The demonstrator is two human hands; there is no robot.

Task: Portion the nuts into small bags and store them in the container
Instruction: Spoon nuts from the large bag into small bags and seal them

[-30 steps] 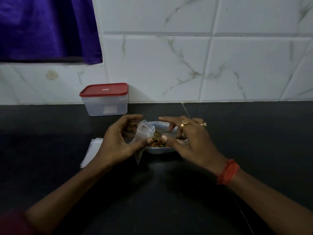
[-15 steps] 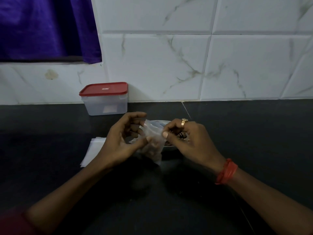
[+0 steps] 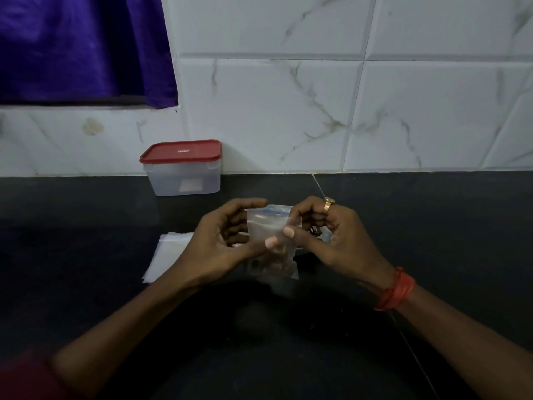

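Pinching in from both sides at the centre of the frame, the left hand (image 3: 222, 246) and the right hand (image 3: 331, 241) each have a thumb and curled fingers clamped on the small clear plastic zip bag (image 3: 266, 223). It is held upright just above the black stone countertop (image 3: 432, 226). A small load of brown nuts (image 3: 275, 264) sits low in the bag, and the upper half looks flat, with a bluish seal strip along the top edge. This bag should be light, limp and slick, with loose weight at the bottom, so the stiffer seal strip is the place to grip, not the soft belly. Up and left of centre, against the wall, the translucent rectangular plastic container with a red lid (image 3: 184, 180) stands closed, well apart from the bag. A flat stack of empty clear bags (image 3: 167, 255) lies just left of the left hand.
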